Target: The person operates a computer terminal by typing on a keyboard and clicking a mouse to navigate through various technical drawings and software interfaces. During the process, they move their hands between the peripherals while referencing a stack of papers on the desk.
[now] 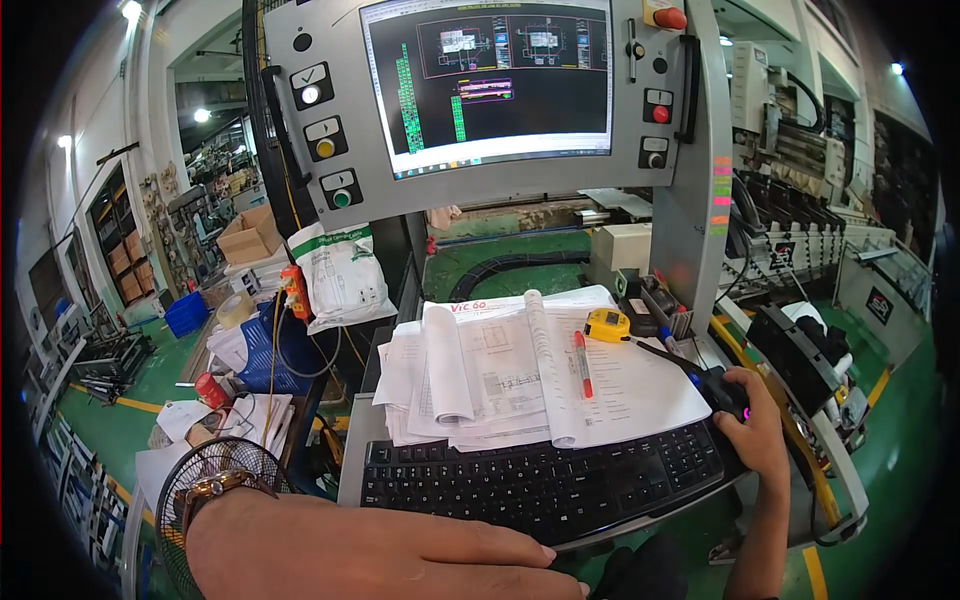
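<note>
At the right, my right hand (757,428) rests on a black computer mouse (730,393), its fingers wrapped over it. My left hand (410,555) stretches across the bottom, close to the camera, with a wristwatch (222,486) on the wrist. Its fingers are extended and hold nothing; it lies in front of a black keyboard (540,485). Printed papers (500,355) cover the back of the keyboard shelf, one pile curled open. A red marker (583,365) lies on the pages. Behind it sits a yellow tape measure (607,324).
Above stands a control panel with a lit monitor (490,90) showing drawings, plus buttons and a red knob (669,17). A white bag (342,275), a blue basket (275,345) and a fan guard (215,460) are at left. Machinery (800,210) stands right.
</note>
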Tool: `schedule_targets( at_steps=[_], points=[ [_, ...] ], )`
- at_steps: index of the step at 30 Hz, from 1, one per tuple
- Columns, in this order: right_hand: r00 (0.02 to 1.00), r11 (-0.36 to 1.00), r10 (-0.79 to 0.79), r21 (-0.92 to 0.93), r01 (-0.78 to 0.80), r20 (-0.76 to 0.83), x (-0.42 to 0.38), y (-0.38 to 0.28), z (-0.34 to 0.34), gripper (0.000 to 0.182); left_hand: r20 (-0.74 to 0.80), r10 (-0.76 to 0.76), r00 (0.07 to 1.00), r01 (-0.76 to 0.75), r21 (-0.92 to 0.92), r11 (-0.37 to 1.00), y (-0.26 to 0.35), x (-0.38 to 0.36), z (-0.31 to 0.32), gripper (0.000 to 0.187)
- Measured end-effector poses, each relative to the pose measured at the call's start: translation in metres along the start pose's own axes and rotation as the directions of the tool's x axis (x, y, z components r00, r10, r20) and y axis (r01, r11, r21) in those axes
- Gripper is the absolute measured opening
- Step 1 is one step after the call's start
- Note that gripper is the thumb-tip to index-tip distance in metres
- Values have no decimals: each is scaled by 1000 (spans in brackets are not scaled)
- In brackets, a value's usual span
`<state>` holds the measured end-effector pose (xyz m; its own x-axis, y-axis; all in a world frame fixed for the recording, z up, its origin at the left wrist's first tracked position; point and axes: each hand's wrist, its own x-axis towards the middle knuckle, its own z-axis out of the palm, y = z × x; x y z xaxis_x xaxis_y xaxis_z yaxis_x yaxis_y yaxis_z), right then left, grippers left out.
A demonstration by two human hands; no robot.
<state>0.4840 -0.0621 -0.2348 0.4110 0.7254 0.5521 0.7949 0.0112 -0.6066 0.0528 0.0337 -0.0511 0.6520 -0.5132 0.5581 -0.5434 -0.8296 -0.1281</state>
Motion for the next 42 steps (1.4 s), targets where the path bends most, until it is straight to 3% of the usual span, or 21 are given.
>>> schedule_targets(
  at_steps=[3,8,11,17,20,24,27,33,36,39,41,42],
  points=[
    [1000,1000,17,10,-17,3,0,-3,-1,55,-101,-52,994,50,-26,998,5,0,12,42],
    [1000,1000,16,8,-16,6,0,-3,-2,55,-59,-25,998,25,-9,1000,2,0,6,42],
    [1000,1000,13,10,-13,6,0,-4,-3,54,-168,-68,983,61,-48,997,6,-2,19,42],
    [1000,1000,-2,6,2,16,0,-5,-4,56,-117,-151,982,137,-122,983,11,5,7,43],
    [1000,1000,-20,-21,21,18,0,-5,-4,58,-154,-61,986,55,-42,998,5,-3,17,43],
    [999,1000,19,16,-20,25,-1,-8,-4,58,-149,-68,986,62,-49,997,6,-3,17,43],
    [1000,999,31,9,-31,-4,-2,3,0,57,-45,-25,999,24,-26,999,2,-2,6,44],
    [1000,1000,13,6,-13,8,0,1,-1,54,-162,-123,979,107,-103,989,11,-3,19,44],
    [999,1000,-22,-7,22,27,0,0,-2,56,-124,-166,978,149,-139,979,12,6,7,44],
    [999,1000,-19,-12,19,27,0,-2,-3,58,-115,-78,990,71,-61,996,4,3,10,44],
    [1000,1000,12,1,-12,20,-1,0,-2,59,65,-154,986,162,-142,977,6,2,-2,42],
    [999,1000,27,7,-27,17,-1,1,-2,60,258,-249,934,311,-236,921,15,6,-30,43]
  ],
)
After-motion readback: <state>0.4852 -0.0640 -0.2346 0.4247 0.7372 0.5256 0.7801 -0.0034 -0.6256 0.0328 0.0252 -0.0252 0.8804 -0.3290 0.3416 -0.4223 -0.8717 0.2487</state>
